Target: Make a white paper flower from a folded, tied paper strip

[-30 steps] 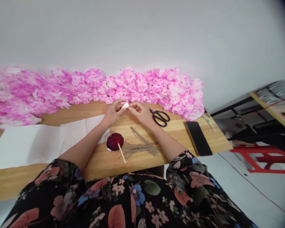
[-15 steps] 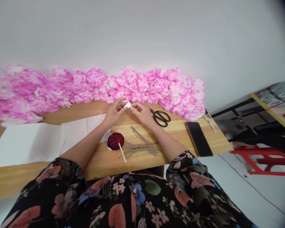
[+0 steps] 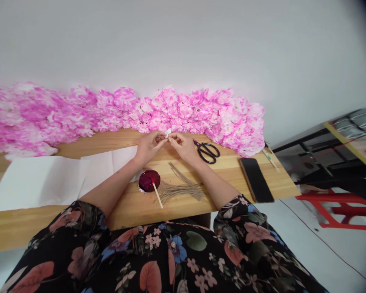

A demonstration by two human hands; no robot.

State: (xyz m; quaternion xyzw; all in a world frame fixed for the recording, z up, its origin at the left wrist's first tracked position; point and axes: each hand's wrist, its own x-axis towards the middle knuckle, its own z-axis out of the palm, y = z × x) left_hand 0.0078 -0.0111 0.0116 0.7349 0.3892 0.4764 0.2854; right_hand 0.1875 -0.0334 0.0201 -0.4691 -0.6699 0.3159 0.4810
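Observation:
My left hand (image 3: 150, 145) and my right hand (image 3: 183, 145) meet over the wooden table (image 3: 232, 171), fingertips pinched together on a small white piece of paper (image 3: 168, 133). Both hands are closed on it. Just behind them runs a long row of pink paper flowers (image 3: 186, 110) against the wall. Below my hands lie a small dish of dark red dye (image 3: 149, 180) with a wooden stick (image 3: 156, 194) resting in it, and a bundle of thin brown wires (image 3: 183, 188).
Black scissors (image 3: 208, 151) lie right of my right hand. A black phone (image 3: 256, 179) rests near the table's right end, with a pen (image 3: 270, 158) beyond it. White paper sheets (image 3: 57, 181) cover the left side. A red stool (image 3: 338, 205) stands on the floor at right.
My hands have stayed together on the white paper, shifting slightly up and right while the fingers work it. The view has tilted a little.

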